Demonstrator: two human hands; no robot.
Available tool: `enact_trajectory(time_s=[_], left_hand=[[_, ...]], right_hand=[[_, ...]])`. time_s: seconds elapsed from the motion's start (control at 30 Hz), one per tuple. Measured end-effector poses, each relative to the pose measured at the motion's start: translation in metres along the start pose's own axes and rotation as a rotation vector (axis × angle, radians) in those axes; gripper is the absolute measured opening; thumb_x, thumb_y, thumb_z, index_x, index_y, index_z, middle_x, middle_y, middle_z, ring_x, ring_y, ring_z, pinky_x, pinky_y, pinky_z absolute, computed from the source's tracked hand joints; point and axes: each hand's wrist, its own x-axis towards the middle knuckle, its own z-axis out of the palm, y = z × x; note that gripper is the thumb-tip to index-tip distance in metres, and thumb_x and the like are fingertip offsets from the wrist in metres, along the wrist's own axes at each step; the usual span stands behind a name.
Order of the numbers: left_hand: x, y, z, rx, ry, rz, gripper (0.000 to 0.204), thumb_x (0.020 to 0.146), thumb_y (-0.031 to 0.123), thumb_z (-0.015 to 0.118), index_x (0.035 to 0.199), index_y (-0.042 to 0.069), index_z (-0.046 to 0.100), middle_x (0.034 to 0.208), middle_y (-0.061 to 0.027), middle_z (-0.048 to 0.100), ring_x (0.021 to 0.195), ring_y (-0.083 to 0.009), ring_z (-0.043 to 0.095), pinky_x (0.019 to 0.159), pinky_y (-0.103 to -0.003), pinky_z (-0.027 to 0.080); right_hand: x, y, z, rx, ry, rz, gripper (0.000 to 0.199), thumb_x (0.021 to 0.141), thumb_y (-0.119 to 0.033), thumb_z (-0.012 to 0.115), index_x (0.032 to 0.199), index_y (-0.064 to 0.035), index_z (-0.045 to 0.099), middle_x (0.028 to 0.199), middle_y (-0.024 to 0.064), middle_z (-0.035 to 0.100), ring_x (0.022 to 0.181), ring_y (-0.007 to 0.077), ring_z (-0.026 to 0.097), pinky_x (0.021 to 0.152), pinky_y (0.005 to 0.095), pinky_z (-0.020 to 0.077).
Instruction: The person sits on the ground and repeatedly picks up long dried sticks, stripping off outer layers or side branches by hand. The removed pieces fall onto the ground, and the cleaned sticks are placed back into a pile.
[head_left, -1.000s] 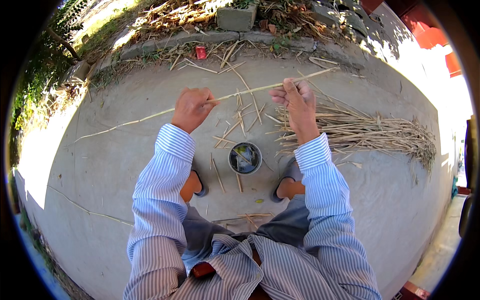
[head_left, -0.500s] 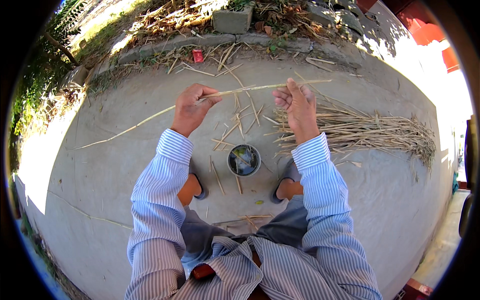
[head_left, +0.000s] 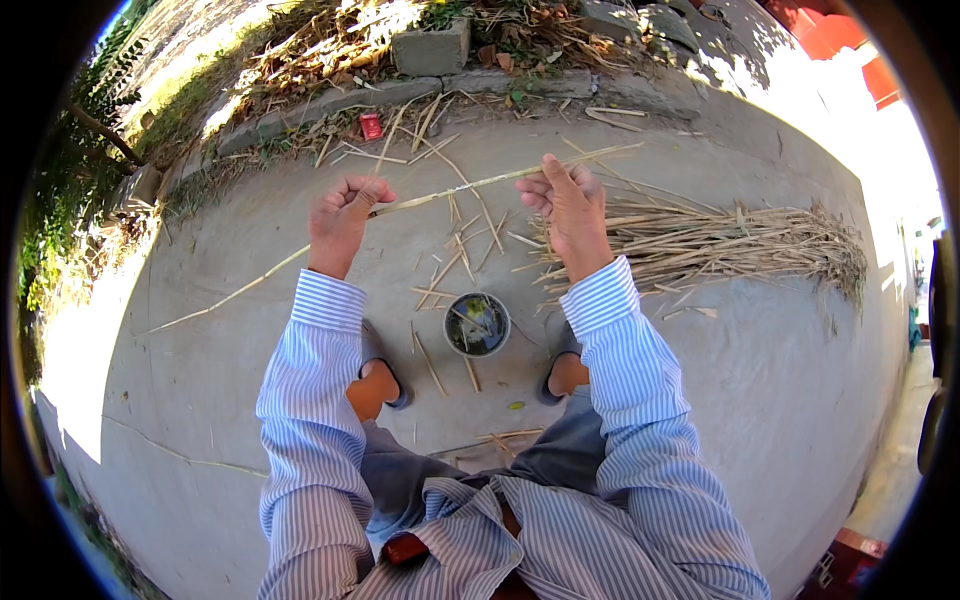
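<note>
A long, thin straw stalk (head_left: 450, 191) stretches between my two hands above the concrete. My left hand (head_left: 338, 225) pinches it between thumb and fingers, and its thin tail runs down to the left. Closer to the other end, my right hand (head_left: 572, 210) grips the stalk with the thumb on top, and a short tip sticks out to the right. By my left fingertips a short straw strip (head_left: 393, 138) points upward; whether it is held or lies behind, I cannot tell. A round container of dark liquid (head_left: 478, 325), with bits floating in it, stands between my feet.
A bundle of dry stalks (head_left: 720, 245) lies on the right. Loose straw pieces (head_left: 465, 255) are scattered around the container. Along the far side runs a low kerb (head_left: 340, 98) with a concrete block (head_left: 432, 48), dry leaves and a red packet (head_left: 371, 126).
My left hand has moved left and slightly down along the stalk, widening the gap between my hands. A short strip now shows above its fingertips. The whole view has shifted slightly.
</note>
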Motion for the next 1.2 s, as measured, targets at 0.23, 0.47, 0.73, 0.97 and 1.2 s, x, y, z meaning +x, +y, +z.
enact_trajectory(time_s=[0.23,0.47,0.73,0.97,1.2], left_hand=[[0.001,0.032,0.007,1.106,0.229,0.739,0.030,0.086,0.030,0.066,0.094,0.001,0.064,0.085,-0.0088,0.069,0.078,-0.0214,0.064,0.074,-0.030,0.047],[-0.010,0.032,0.062,0.552,-0.320,0.475,0.017,0.084,0.020,0.065,0.086,0.003,0.066,0.066,-0.0109,0.063,0.058,-0.0245,0.062,0.053,-0.036,0.045],[-0.002,0.015,0.045,0.562,-0.343,0.421,0.012,0.083,0.015,0.066,0.085,0.003,0.065,0.064,-0.0105,0.062,0.057,-0.0217,0.059,0.053,-0.033,0.044],[-0.016,0.024,0.070,0.345,-0.425,0.203,0.016,0.084,0.014,0.069,0.091,0.001,0.066,0.070,-0.0056,0.062,0.064,-0.0097,0.055,0.057,-0.028,0.044],[-0.024,0.019,0.089,0.150,-0.352,0.076,0.014,0.087,0.010,0.067,0.096,0.000,0.065,0.078,-0.0015,0.065,0.071,-0.0067,0.056,0.063,-0.024,0.046]], right_hand=[[-0.018,0.008,0.017,-0.077,-0.202,-0.091,0.032,0.094,-0.025,0.059,0.101,0.0050,0.051,0.090,0.0132,0.062,0.078,0.0208,0.068,0.064,0.0265,0.0559],[-0.031,0.023,0.036,-0.192,-0.289,-0.067,0.036,0.092,-0.030,0.062,0.108,0.0022,0.057,0.096,0.0108,0.066,0.084,0.0171,0.065,0.075,0.0279,0.0505],[-0.014,-0.010,0.014,-0.159,-0.108,-0.196,0.030,0.092,-0.026,0.061,0.103,0.0008,0.058,0.090,0.0073,0.066,0.079,0.0134,0.065,0.068,0.0244,0.0493],[-0.019,0.000,0.013,-0.086,-0.188,-0.043,0.031,0.093,-0.028,0.061,0.101,0.0015,0.057,0.087,0.0097,0.065,0.082,0.0164,0.067,0.069,0.0244,0.0510],[-0.027,0.005,0.020,-0.163,-0.290,-0.108,0.038,0.095,-0.035,0.054,0.102,0.0018,0.060,0.091,0.0100,0.067,0.083,0.0166,0.067,0.071,0.0257,0.0512]])
